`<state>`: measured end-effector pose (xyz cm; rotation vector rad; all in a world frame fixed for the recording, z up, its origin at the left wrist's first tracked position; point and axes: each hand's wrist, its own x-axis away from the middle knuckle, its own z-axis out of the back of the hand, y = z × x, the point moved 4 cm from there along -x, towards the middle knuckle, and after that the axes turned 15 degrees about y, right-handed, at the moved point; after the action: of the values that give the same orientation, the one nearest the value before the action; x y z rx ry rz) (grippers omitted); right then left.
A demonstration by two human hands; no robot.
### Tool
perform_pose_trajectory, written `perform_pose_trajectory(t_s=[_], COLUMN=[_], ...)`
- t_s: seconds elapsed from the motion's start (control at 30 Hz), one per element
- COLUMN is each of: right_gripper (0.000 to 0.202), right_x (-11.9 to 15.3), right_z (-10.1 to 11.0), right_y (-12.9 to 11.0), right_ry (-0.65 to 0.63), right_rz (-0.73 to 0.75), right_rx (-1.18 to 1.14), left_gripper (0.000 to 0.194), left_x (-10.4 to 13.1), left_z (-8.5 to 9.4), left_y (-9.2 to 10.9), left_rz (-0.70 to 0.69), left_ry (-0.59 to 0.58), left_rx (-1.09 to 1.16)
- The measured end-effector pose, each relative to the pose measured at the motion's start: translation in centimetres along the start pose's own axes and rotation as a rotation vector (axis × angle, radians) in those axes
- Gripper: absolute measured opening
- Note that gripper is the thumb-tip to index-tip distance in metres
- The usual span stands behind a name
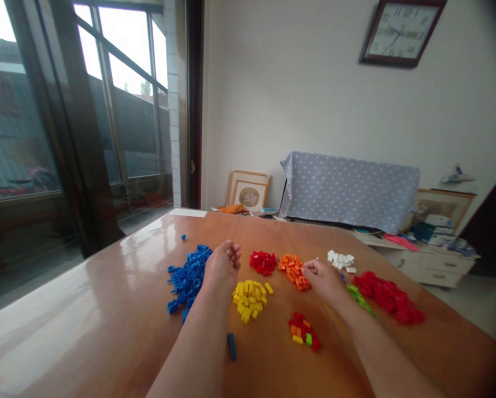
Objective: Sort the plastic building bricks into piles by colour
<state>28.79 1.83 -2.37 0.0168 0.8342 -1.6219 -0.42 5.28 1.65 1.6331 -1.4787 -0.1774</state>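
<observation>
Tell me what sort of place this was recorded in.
Probably a room in a home: a square clock hangs up high, framed pictures stand propped beyond the wooden table, and a dotted cloth is draped over something wide.

Table (264, 370) is orangey brown, then you've got a blue pile (194, 271), yellow pile (250, 301), orange pile (292, 270), red pile (263, 262), second red pile (391, 298), white pile (339, 259), lime green bricks (360, 300), a red-orange-yellow-green mixed heap (298, 331), and that grey-blue cloth (351, 188) with white dots
</observation>
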Motion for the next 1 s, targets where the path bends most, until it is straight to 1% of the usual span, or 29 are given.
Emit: perform_pose_trajectory(t_s=[0.1,0.17,0.27,0.33,0.47,0.53,0.6,0.63,0.73,0.8,0.87,1.0], right_gripper=[0.034,0.031,0.027,0.028,0.031,0.029,0.026,0.024,0.018,0.019,0.023,0.034], right_x=[-0.5,-0.4,-0.3,-0.4,-0.6,-0.5,-0.1,0.1,1.4,2.4,3.2,4.6], right_z=[0.9,0.9,0.3,0.2,0.9,1.4,1.8,2.0,2.2,2.6,3.0,3.3], right_y=[1.7,2.0,1.7,1.4,1.1,1.1,0.9,0.7,0.0,-0.7,-1.5,-3.2], right_ry=[0.053,0.054,0.045,0.051,0.07,0.038,-0.028,-0.085,-0.338,-0.496,-0.583,-0.705], right_rz=[-0.03,-0.03,-0.018,-0.016,-0.03,-0.021,0.004,0.023,0.051,0.054,0.07,0.134], right_rx=[0.028,0.043,0.06,0.066,0.05,0.008,-0.05,-0.086,-0.195,-0.247,-0.244,-0.191], left_gripper=[0.008,0.008,0.008,0.008,0.008,0.007,0.005,0.005,0.005,0.006,0.006,0.006], left_x=[0.2,0.3,0.3,0.2,0.2,0.2,0.2,0.1,0.1,0.1,0.1,0.0], left_z=[0.0,-0.1,-0.2,-0.2,-0.1,-0.1,-0.2,-0.2,-0.3,-0.3,-0.4,-0.4], left_y=[0.0,-0.1,-0.2,-0.2,-0.2,-0.2,-0.4,-0.4,-0.6,-0.7,-0.7,-0.8], left_rz=[0.003,0.002,0.0,-0.001,-0.002,-0.002,-0.004,-0.005,-0.012,-0.02,-0.027,-0.034], left_ry=[-0.004,-0.005,-0.003,0.001,-0.005,-0.012,-0.019,-0.021,-0.02,-0.018,-0.02,-0.023], left_rx=[-0.002,-0.01,-0.017,-0.015,-0.018,-0.025,-0.033,-0.038,-0.054,-0.061,-0.066,-0.073])
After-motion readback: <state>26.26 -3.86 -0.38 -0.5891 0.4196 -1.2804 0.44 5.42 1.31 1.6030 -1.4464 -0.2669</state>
